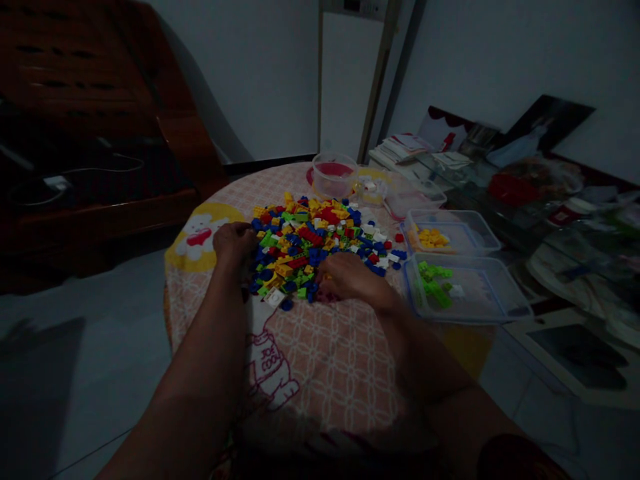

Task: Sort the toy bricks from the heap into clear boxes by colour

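A heap of small plastic bricks [320, 243] in red, yellow, blue, green and white lies on a round table with a patterned cloth [310, 360]. My left hand [234, 241] rests at the heap's left edge, fingers curled down into the bricks. At the heap's near right edge, my right hand [350, 275] lies knuckles up, fingers bent among blue bricks. What either hand holds is hidden in the dim light.
Two clear boxes stand at the right: one with yellow bricks [450, 232], one with green bricks [465, 288]. Clear tubs [334, 175] sit behind the heap. A cluttered glass surface [550, 200] lies right, dark wooden furniture [90, 133] left.
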Demonstrator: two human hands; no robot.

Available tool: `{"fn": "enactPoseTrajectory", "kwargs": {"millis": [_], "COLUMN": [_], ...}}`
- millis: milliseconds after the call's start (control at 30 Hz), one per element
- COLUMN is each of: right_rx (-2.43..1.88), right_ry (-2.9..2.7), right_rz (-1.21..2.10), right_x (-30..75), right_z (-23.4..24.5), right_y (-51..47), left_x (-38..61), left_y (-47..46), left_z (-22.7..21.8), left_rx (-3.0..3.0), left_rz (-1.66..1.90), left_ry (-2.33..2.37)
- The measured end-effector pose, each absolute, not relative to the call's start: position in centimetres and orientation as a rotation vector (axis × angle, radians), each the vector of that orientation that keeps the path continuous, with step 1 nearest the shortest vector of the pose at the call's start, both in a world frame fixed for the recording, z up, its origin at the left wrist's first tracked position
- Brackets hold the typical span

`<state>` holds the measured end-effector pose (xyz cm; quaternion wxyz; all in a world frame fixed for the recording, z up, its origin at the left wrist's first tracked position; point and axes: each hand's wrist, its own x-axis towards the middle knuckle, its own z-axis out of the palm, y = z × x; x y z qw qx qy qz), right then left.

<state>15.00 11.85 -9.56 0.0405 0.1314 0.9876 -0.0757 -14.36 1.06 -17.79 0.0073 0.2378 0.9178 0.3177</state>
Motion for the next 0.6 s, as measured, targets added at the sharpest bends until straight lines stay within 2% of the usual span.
{"fn": "enactPoseTrajectory", "kwargs": {"millis": [167,300,400,500,600], "right_rx": [0.787,1.279,1.518,1.55,1.345], "right_ry": [3.104,2.867,2.665,2.746,2.995], "right_rz": [-0.043,0.16,0.137,0.127,0.082], "right_x": [19.6,23.9,26.1,26.3,24.2], "right_z": [-5.6,-3.1,-2.3,-2.4,-3.9], "right_y": [15.8,18.6,19.8,20.0,19.2], "left_x": [-14.2,-13.9,-13.9,-14.0,-14.0], "left_y": [1.1,1.2,1.3,1.3,1.3], "left_z": [-17.6,-17.4,-17.2,-17.2,-17.2], "left_rx": [0.705,0.683,0.664,0.665,0.681], "left_rz": [1.015,1.048,1.029,1.019,1.007], "left_ry": [2.842,2.831,2.835,2.842,2.84]}}
